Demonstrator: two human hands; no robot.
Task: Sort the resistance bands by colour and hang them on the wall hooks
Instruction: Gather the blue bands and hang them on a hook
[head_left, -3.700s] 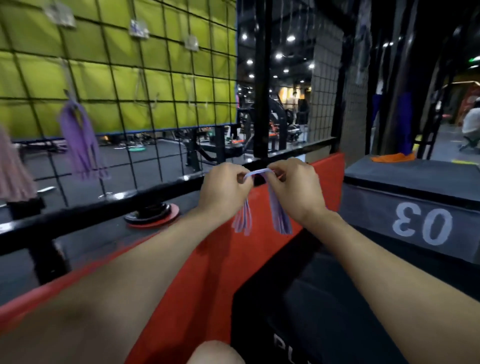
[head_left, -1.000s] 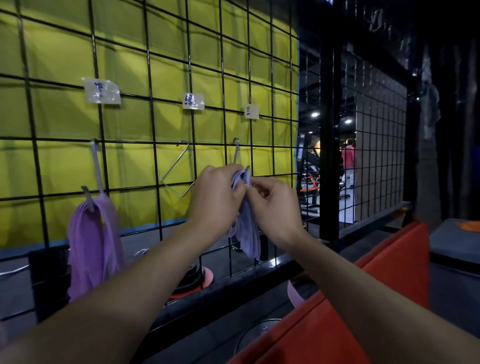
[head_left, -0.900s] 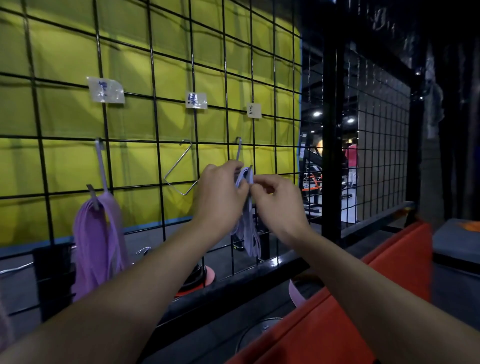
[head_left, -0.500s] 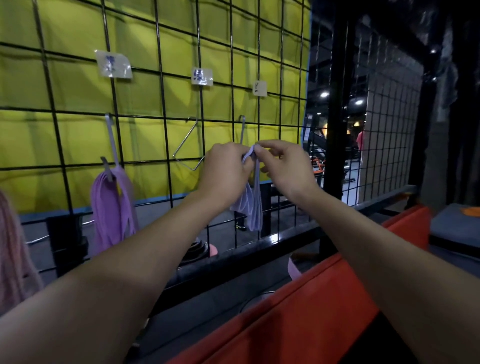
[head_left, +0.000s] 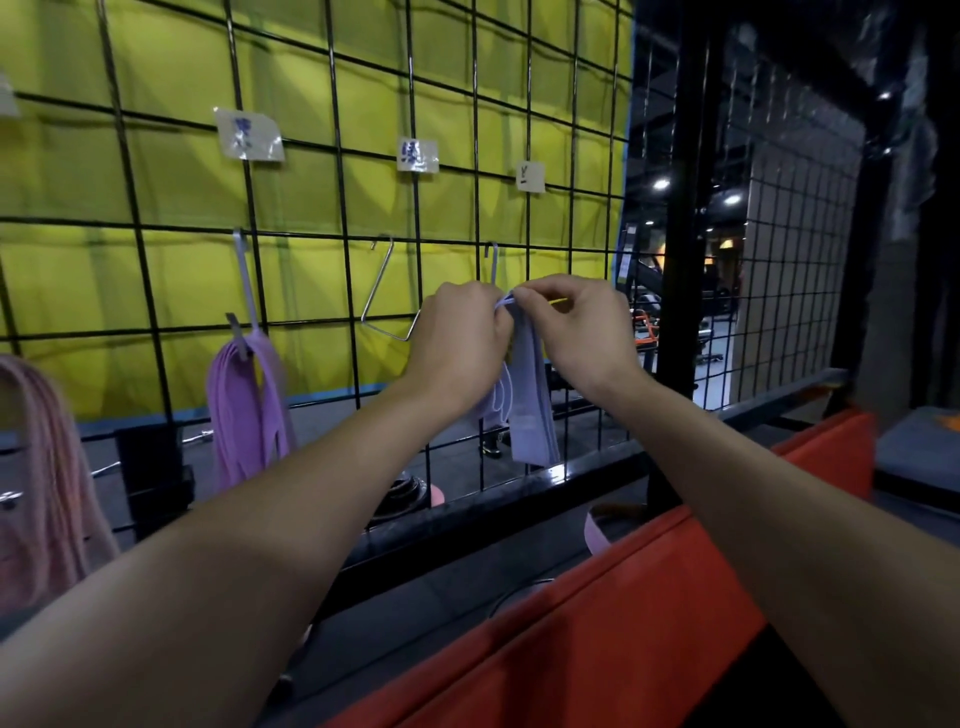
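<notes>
Lavender bands (head_left: 530, 405), hanging vertically, hands (head_left: 519, 332) pinching top

Both arms outstretched, left hand (head_left: 460, 345) and right hand (head_left: 576, 325) apparently pinching, fingertips together.

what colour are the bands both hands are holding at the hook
Pale lavender-blue bands, seen in the head view.

Two bare forearms extend into view, left hand (head_left: 460, 338) and right hand (head_left: 582, 325) ungloved (no sleeves, no jewellery visible).
</notes>
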